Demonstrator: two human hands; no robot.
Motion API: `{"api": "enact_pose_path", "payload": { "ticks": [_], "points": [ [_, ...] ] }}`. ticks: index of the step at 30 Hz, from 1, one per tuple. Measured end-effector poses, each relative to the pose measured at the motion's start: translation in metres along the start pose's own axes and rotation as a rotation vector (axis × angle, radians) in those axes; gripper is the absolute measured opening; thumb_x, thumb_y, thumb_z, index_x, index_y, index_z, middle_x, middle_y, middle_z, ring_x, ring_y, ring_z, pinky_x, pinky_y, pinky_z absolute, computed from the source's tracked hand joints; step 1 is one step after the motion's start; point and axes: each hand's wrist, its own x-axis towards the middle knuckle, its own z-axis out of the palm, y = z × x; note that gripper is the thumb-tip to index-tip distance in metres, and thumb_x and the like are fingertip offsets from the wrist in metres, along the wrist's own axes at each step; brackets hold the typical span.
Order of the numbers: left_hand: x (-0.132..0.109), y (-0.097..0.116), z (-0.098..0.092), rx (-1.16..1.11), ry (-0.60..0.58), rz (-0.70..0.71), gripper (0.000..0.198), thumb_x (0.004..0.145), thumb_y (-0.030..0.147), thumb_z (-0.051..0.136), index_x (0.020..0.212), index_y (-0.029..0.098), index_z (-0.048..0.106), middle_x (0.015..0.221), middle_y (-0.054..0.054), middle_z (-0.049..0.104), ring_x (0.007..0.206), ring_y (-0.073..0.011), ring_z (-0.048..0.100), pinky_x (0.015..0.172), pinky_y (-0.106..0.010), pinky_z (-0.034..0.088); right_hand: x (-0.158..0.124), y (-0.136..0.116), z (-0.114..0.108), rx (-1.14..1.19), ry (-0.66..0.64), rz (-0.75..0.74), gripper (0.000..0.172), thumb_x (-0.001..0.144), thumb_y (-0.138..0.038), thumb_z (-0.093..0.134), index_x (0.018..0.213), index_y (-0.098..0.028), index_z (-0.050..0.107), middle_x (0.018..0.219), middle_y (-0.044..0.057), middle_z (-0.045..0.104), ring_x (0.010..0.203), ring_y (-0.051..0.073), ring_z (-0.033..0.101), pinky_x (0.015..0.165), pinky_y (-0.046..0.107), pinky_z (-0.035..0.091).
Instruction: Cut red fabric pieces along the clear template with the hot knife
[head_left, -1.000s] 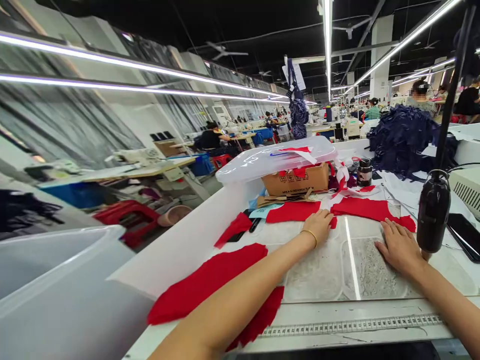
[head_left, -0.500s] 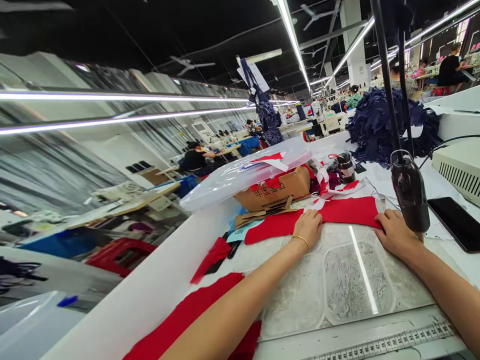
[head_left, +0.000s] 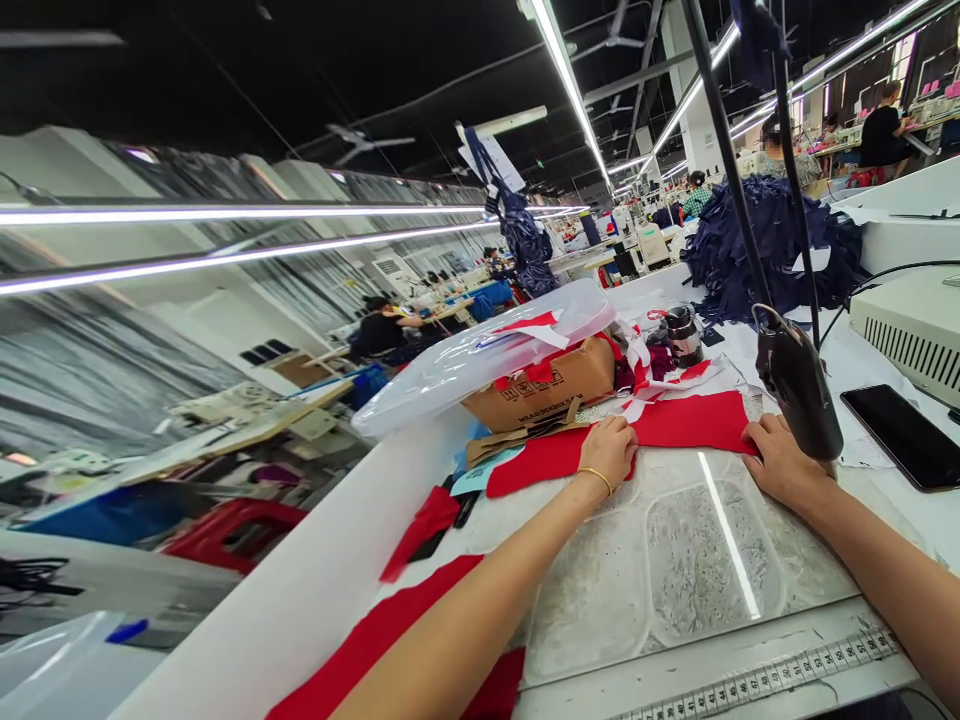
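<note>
Left hand (head_left: 609,453) on red fabric (head_left: 694,422), right hand (head_left: 784,463) at its edge.

And here's the left hand (head_left: 609,455), pressed flat and palm down on a bright red fabric panel (head_left: 544,463), a thin gold bangle on its wrist! Over to the right hand (head_left: 784,465), also palm down, its fingertips right at the end of a long red fabric strip (head_left: 694,422). Panel and strip could be one piece or two; the left hand hides the join. Just left of them lies a narrow red fabric scrap (head_left: 420,520), and a larger red fabric piece (head_left: 375,610) runs beneath the left forearm.
</note>
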Motion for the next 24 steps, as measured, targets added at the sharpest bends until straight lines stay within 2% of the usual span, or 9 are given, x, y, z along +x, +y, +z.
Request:
{"api": "enact_pose_path", "payload": {
  "ticks": [5, 10, 18, 24],
  "points": [
    [-0.003, -0.002, 0.001, -0.011, -0.017, -0.003, 0.017, 0.085, 0.008, 0.062, 0.074, 0.021, 0.065, 0.095, -0.008, 0.068, 0.101, -0.0275, 0.062, 0.088, -0.039, 0.05, -0.003, -0.001, 0.006, 0.036, 0.016, -0.03, 0.005, 0.084, -0.024, 0.059, 0.087, -0.025, 0.063, 0.103, 0.006, 0.062, 0.1, 0.023, 0.056, 0.088, 0.035, 0.047],
    [-0.005, -0.004, 0.003, -0.02, -0.019, -0.012, 0.016, 0.081, 0.007, 0.063, 0.073, 0.021, 0.064, 0.09, -0.006, 0.067, 0.097, -0.0254, 0.062, 0.09, -0.038, 0.049, -0.006, 0.0, 0.008, 0.074, 0.031, -0.029, 0.004, 0.087, -0.027, 0.057, 0.085, -0.025, 0.061, 0.096, 0.005, 0.062, 0.098, 0.022, 0.055, 0.087, 0.034, 0.047],
    [-0.005, -0.009, 0.006, -0.007, 0.029, 0.003, 0.014, 0.083, 0.012, 0.066, 0.09, 0.022, 0.074, 0.1, -0.008, 0.068, 0.103, -0.027, 0.062, 0.091, -0.039, 0.05, -0.006, -0.004, 0.006, 0.108, 0.013, -0.001, 0.005, 0.088, -0.026, 0.055, 0.086, -0.025, 0.058, 0.094, 0.005, 0.062, 0.096, 0.022, 0.056, 0.085, 0.036, 0.047],
    [-0.001, -0.016, 0.013, 0.0, 0.11, 0.058, 0.017, 0.085, 0.009, 0.064, 0.078, 0.021, 0.075, 0.091, -0.009, 0.069, 0.097, -0.0276, 0.065, 0.085, -0.04, 0.052, -0.006, -0.002, 0.009, 0.139, -0.014, 0.041, 0.006, 0.089, -0.031, 0.056, 0.087, -0.026, 0.057, 0.094, 0.003, 0.061, 0.095, 0.021, 0.057, 0.079, 0.033, 0.047]
  ]
}}
